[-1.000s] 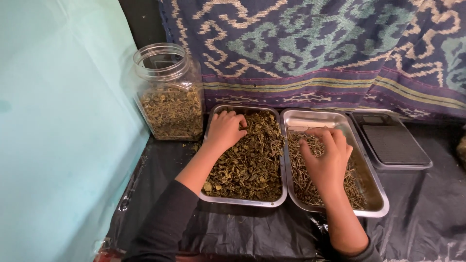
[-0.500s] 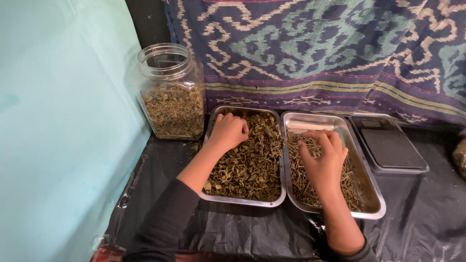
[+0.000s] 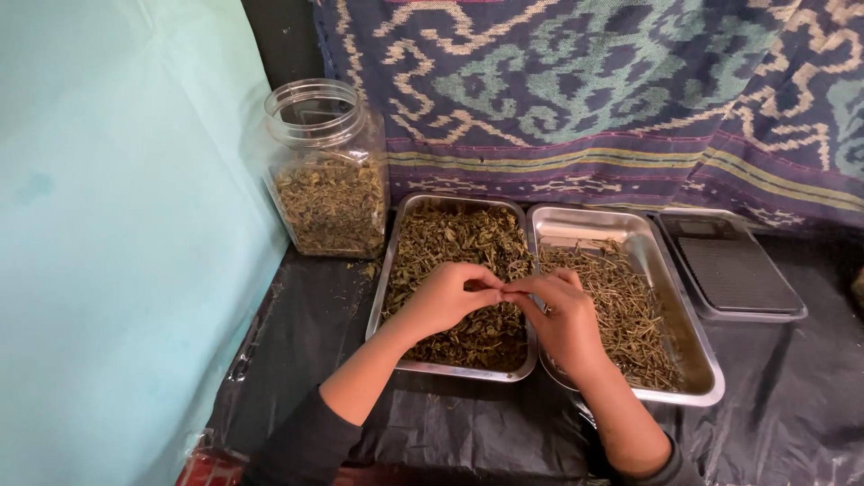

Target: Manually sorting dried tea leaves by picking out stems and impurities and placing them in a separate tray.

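Observation:
Two steel trays sit side by side on black plastic. The left tray (image 3: pixel 387 279) holds dried green leaves on twigs. The right tray (image 3: pixel 693 346) holds bare dried stems. My left hand (image 3: pixel 445 297) and my right hand (image 3: pixel 558 315) meet above the seam between the trays. Their fingertips pinch a small dried sprig (image 3: pixel 504 289) between them, the left hand over the leaves, the right over the stems.
A clear plastic jar (image 3: pixel 328 171) without a lid, half full of dried leaves, stands left of the trays. A small flat scale (image 3: pixel 733 270) lies right of them. A patterned woven cloth (image 3: pixel 585 99) hangs behind. A turquoise wall (image 3: pixel 117 243) bounds the left side.
Both hands left the far ends of their trays and came together at the middle, nearer to me. They now pinch a sprig between their fingertips.

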